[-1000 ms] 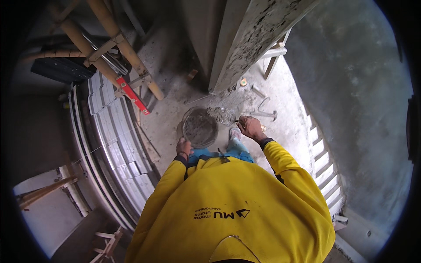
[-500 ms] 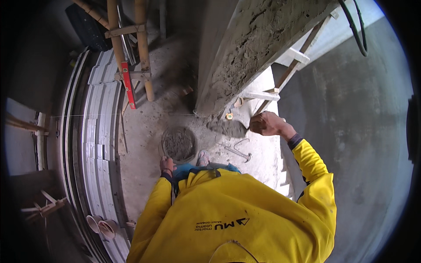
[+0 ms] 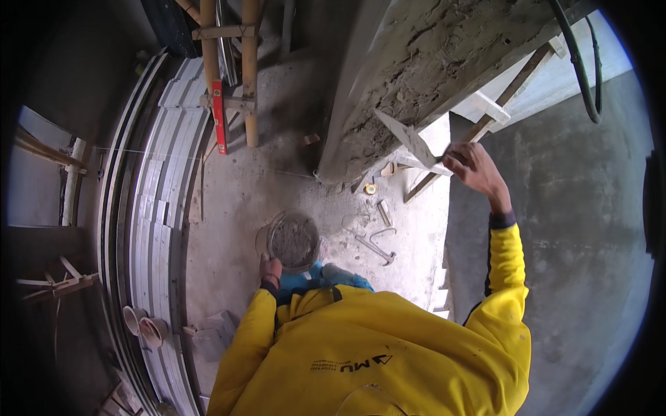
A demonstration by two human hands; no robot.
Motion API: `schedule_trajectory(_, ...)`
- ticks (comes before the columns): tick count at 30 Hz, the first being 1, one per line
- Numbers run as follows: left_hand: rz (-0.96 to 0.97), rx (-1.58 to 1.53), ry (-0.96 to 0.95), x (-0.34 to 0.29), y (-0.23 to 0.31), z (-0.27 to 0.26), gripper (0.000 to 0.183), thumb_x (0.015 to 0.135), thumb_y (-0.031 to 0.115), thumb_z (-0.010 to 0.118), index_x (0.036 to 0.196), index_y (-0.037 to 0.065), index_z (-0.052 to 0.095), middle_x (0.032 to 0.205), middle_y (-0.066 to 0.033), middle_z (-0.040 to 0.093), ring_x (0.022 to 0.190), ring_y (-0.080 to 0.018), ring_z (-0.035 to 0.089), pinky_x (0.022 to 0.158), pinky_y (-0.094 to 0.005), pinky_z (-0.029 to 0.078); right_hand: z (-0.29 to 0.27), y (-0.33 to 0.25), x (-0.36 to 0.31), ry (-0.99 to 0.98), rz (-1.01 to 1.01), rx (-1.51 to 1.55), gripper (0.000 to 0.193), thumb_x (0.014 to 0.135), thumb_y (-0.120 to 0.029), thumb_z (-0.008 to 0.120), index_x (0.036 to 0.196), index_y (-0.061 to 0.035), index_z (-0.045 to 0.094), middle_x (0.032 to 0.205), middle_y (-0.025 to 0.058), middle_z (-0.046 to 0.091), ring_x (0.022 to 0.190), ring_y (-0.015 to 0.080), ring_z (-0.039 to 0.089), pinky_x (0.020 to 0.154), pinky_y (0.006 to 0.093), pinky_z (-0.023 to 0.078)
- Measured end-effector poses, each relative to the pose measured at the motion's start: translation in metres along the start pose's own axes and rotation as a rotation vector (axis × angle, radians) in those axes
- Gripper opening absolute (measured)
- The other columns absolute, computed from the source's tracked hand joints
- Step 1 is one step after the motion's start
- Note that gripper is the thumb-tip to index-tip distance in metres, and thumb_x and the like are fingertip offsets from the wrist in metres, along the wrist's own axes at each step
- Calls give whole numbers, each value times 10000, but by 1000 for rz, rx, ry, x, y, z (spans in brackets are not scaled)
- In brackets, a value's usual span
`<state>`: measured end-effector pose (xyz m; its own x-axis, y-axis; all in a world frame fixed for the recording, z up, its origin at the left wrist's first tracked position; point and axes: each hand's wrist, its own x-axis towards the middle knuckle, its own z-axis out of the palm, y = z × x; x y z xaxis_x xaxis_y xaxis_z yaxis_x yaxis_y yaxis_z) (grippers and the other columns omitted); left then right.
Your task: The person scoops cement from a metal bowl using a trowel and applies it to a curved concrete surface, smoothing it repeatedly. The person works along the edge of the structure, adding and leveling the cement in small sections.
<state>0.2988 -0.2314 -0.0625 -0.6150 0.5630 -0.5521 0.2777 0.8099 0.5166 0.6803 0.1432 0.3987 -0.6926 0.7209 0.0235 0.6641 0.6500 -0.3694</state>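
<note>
My right hand (image 3: 477, 172) is closed around the handle of a trowel (image 3: 408, 140). Its pale blade is tilted, with the tip at the rough, mortar-covered face of a concrete column (image 3: 433, 52). Whether the blade touches that face, I cannot tell. Low in front of my body, my left hand (image 3: 270, 269) grips the near left rim of a round bucket (image 3: 262, 239). Grey wet mortar (image 3: 294, 240) fills much of the bucket.
A hammer (image 3: 374, 248) and a tape measure (image 3: 370, 188) lie on the floor. Bamboo poles (image 3: 250, 83) stand at the far left, a red spirit level (image 3: 219, 118) against them. Long metal sheets (image 3: 149, 208) run along the left. A cable (image 3: 579, 69) hangs at the upper right.
My right hand has moved up and right, bringing the mortar-laden trowel from above the floor to the column face. The blade now shows a pale side. My left hand stays at the bucket.
</note>
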Motion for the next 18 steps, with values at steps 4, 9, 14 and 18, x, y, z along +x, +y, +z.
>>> schedule_trajectory(4, -212, -417, 16, 5, 26, -8, 241, 861, 144, 494, 1029, -27, 514, 976, -242, 647, 836, -384, 664, 720, -430, 539, 57, -29, -40, -123, 118, -237, 126, 779, -229, 642, 832, -127, 694, 791, 78, 689, 748, 305, 682, 623, 443, 532)
schedule_trajectory(9, -243, -501, -229, -36, 87, -48, 296, 879, 104, 513, 1153, -8, 505, 1135, -196, 573, 998, -363, 626, 700, -469, 605, 225, -55, -66, -323, 88, -419, 155, 877, -237, 581, 921, -120, 673, 880, 124, 672, 804, 319, 668, 696, 455, 500)
schedule_trajectory(14, 9, -231, 113, -73, 104, -40, 156, 807, 159, 543, 906, 38, 544, 847, -215, 637, 819, -422, 637, 688, -472, 500, 309, -71, -26, -456, -275, -731, 177, 904, -181, 520, 953, -145, 687, 962, 72, 669, 917, 243, 643, 753, 408, 426)
schedule_trajectory(18, 16, -247, 158, -119, 147, -47, 144, 788, 153, 551, 867, 35, 528, 869, -233, 633, 854, -466, 595, 750, -509, 463, 331, -47, -23, -358, -628, -651, 154, 892, -182, 518, 891, -112, 655, 863, 79, 652, 832, 258, 626, 720, 408, 430)
